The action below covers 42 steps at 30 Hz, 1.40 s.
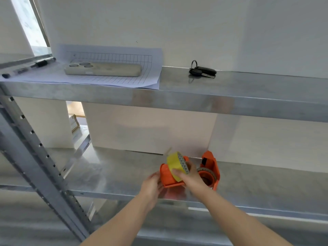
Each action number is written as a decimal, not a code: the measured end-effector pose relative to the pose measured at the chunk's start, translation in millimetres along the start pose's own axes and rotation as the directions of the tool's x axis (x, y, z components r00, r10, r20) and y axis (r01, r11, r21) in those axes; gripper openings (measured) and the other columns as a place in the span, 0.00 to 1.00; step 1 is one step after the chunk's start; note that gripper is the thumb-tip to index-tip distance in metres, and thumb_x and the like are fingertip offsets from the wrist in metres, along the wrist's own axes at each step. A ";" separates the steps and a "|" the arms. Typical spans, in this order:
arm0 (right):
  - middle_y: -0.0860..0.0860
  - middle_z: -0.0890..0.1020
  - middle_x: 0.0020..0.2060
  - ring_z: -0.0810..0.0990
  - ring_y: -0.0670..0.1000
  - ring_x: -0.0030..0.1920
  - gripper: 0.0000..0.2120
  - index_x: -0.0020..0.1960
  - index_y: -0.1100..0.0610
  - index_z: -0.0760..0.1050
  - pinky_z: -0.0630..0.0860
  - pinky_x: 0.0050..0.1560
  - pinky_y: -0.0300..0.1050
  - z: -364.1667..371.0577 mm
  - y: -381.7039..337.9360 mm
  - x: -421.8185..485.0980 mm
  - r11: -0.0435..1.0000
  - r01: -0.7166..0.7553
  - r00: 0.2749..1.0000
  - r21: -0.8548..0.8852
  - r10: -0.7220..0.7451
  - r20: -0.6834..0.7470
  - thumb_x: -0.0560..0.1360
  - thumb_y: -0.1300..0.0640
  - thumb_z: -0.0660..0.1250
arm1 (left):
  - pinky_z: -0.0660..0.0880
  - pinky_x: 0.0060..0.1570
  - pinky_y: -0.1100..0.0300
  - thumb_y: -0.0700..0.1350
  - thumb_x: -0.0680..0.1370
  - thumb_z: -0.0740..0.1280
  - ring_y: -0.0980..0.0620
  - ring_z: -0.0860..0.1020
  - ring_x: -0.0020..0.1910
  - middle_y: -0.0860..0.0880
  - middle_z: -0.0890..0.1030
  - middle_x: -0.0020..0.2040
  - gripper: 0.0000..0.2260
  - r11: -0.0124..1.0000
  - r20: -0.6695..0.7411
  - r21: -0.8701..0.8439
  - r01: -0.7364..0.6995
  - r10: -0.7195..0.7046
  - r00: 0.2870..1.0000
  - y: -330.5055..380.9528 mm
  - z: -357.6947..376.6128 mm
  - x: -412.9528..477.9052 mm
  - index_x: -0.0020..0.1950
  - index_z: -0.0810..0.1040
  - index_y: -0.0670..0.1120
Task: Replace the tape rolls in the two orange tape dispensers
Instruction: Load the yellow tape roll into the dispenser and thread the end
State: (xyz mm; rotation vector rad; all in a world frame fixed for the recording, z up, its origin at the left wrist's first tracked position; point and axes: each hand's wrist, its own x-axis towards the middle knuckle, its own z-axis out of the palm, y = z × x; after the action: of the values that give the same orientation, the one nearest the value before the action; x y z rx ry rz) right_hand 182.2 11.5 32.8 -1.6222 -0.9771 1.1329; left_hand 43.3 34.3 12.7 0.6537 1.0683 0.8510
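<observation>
Yellow tape roll (177,165) | gripped by right hand (190,178) at orange dispenser (167,176) | left hand (152,183) grips dispenser

Metal shelving (248,96) w/ white wall (195,29) (window (30,23) left).

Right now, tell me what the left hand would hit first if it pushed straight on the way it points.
Probably the orange plastic tape dispenser that the left hand already touches; beyond it stands the second orange dispenser.

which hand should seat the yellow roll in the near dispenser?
Right. The right hand already grips the yellow tape roll directly over the left orange dispenser, while the left hand steadies that dispenser's side.
</observation>
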 end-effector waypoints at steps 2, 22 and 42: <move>0.52 0.77 0.58 0.78 0.51 0.56 0.31 0.67 0.56 0.62 0.75 0.59 0.48 -4.9 -0.9 -1.0 0.994 -0.060 0.998 0.089 0.060 0.002 0.69 0.52 0.74 | 0.78 0.36 0.61 0.41 0.81 0.55 0.53 0.83 0.33 0.47 0.85 0.36 0.11 0.998 0.060 0.057 -0.013 0.009 0.998 7.7 3.7 -1.6 0.49 0.77 0.42; 0.47 0.75 0.56 0.75 0.48 0.59 0.47 0.71 0.53 0.55 0.70 0.64 0.45 -14.3 -33.8 -22.7 0.985 0.057 0.993 0.164 -0.074 0.095 0.59 0.41 0.72 | 0.75 0.47 0.54 0.43 0.80 0.60 0.46 0.78 0.41 0.42 0.80 0.43 0.07 0.966 0.177 0.107 -0.236 0.215 0.961 63.6 30.3 -27.4 0.45 0.75 0.43; 0.46 0.75 0.58 0.78 0.39 0.55 0.34 0.60 0.40 0.62 0.77 0.47 0.32 -15.5 -74.3 -50.9 0.920 0.386 0.894 -0.064 -0.356 0.272 0.66 0.65 0.76 | 0.78 0.52 0.51 0.54 0.73 0.67 0.49 0.83 0.48 0.47 0.85 0.45 0.17 0.847 0.378 0.154 -0.509 0.425 0.822 71.9 36.4 -78.7 0.54 0.72 0.44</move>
State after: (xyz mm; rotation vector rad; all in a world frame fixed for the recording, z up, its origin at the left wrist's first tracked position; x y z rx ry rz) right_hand 175.6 -18.6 118.8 -1.3170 -1.4772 1.0463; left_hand 39.3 3.3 120.9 1.2690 0.7127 0.9921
